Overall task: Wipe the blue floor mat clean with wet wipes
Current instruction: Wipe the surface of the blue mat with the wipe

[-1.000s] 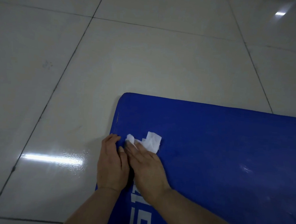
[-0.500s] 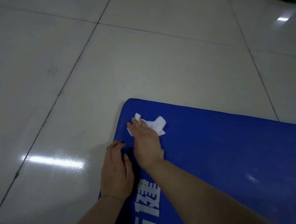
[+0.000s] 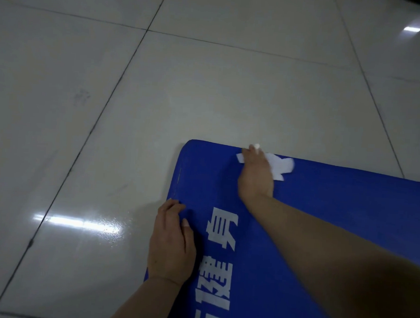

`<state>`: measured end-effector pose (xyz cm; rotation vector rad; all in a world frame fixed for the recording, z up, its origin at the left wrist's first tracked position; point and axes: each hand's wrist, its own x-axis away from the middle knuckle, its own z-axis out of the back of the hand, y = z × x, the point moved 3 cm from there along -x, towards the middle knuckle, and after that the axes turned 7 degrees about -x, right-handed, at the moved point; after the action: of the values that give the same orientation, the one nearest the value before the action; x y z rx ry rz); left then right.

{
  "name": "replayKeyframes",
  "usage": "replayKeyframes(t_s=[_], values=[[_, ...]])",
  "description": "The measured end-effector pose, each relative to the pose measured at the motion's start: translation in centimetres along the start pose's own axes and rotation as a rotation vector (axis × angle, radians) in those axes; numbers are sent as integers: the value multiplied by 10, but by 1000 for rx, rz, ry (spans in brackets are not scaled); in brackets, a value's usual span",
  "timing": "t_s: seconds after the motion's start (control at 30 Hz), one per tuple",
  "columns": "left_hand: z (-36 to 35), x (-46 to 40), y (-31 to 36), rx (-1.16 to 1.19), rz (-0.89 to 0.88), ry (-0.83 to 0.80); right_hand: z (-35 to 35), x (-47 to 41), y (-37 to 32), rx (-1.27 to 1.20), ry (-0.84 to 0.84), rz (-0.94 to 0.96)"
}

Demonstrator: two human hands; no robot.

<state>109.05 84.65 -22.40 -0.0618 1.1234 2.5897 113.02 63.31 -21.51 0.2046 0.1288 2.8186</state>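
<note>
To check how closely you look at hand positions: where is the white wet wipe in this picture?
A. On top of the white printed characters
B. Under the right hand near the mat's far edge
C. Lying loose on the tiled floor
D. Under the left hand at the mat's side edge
B: the wet wipe lies under the right hand near the far edge of the blue mat, while the left hand rests bare on the side edge.

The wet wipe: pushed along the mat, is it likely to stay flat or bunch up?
Probably bunches: the wet wipe already looks crumpled and ragged under the right hand. It seems limp and light, so it should slide easily over the smooth blue mat.
</note>
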Motion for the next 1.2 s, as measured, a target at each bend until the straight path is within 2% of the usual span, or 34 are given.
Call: replayKeyframes(t_s=[0.07, 0.17, 0.2, 0.27, 0.33, 0.4, 0.47, 0.5, 0.57, 0.6, 0.63, 0.7, 0.77, 0.83, 0.93, 1.03, 1.13, 1.2], values=[[1, 0, -1, 5, -10, -2, 8, 7, -41, 55, -18, 196], [1, -1, -1, 20, -24, -2, 2, 15, -81, -110, -68, 502], [1, -1, -1, 19, -30, 0, -1, 12, -81, -133, -102, 510], [1, 0, 0, 21, -45, 11, 2, 9, -64, 22, -82, 487], [1, 1, 0, 20, -42, 23, 10, 13, -31, 218, -132, 348], [0, 1, -2, 10, -36, 25, 6, 31, 2, 116, -58, 213], [-1, 2, -3, 7, -33, 24, 1, 51, 18, 40, -84, 108], [-1, 2, -3, 9, -35, 25, -3, 53, 17, 81, -55, 80], [-1, 1, -2, 12, -45, 30, -2, 51, -4, 202, -48, 155], [-1, 1, -1, 14, -52, 36, -2, 49, -23, 227, -110, 222], [0, 1, -1, 19, -56, 43, -2, 51, -43, 173, -124, 263], [1, 0, -1, 46, -43, 55, -3, 69, -78, -19, 28, 338], [2, 0, -1, 86, -9, 54, -11, 92, -92, -152, 3, 427], [4, 1, -1, 92, -12, 51, -14, 103, -81, -96, 24, 453], [5, 4, -1, 66, -49, 32, 5, 111, -43, -75, 2, 381], [7, 9, 1, 54, -84, 10, 4, 121, -5, -192, -63, 211], [10, 28, -5, -1, -141, -27, -7, 128, 23, -170, 79, 12], [14, 46, -11, -52, -178, -42, 7, 125, 19, 1, 131, -12]])
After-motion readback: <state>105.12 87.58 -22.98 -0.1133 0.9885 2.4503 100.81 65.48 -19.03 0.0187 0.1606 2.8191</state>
